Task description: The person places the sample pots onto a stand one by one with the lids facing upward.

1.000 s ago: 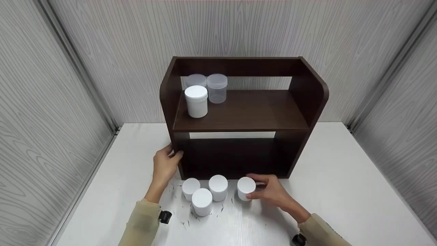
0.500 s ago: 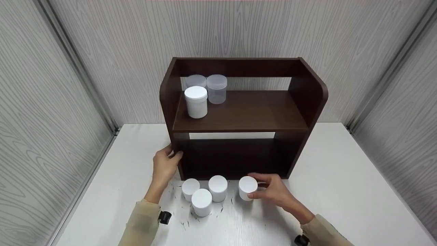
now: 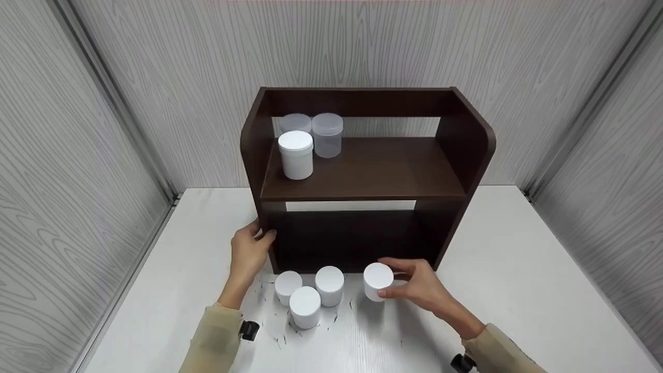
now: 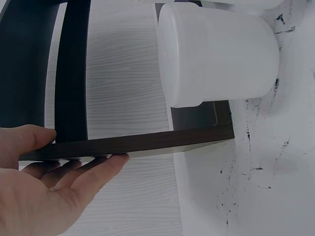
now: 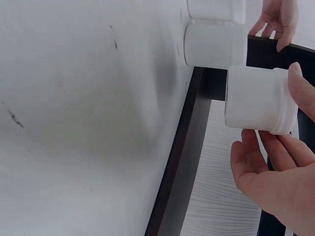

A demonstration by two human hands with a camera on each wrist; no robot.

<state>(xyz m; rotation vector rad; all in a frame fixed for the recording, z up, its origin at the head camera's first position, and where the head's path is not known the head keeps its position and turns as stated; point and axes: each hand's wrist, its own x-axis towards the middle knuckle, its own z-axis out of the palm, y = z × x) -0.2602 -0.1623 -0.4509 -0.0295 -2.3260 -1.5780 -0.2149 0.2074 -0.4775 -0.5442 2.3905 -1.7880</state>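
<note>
My right hand (image 3: pixel 422 287) holds a white lidded jar (image 3: pixel 377 282) between thumb and fingers, in front of the dark brown shelf. The right wrist view shows the jar (image 5: pixel 256 98) raised off the table, thumb at its lid and fingers on the opposite side. My left hand (image 3: pixel 248 254) grips the left side panel of the shelf (image 3: pixel 362 198); in the left wrist view its thumb lies on one face of the panel (image 4: pixel 147 141) and the fingers on the other. Three more white jars, among them the front one (image 3: pixel 305 306), stand close together before the shelf's left half.
On the upper shelf, a white jar (image 3: pixel 297 155) stands at the left with two translucent jars behind it, one of them (image 3: pixel 328 135) to its right. Dark scuff marks dot the white table (image 3: pixel 518 290). Wood-grain walls (image 3: pixel 393 41) enclose the back and sides.
My right hand has lifted its jar off the table and shifted slightly right. The left hand keeps its hold on the shelf panel, and the other jars stay put.
</note>
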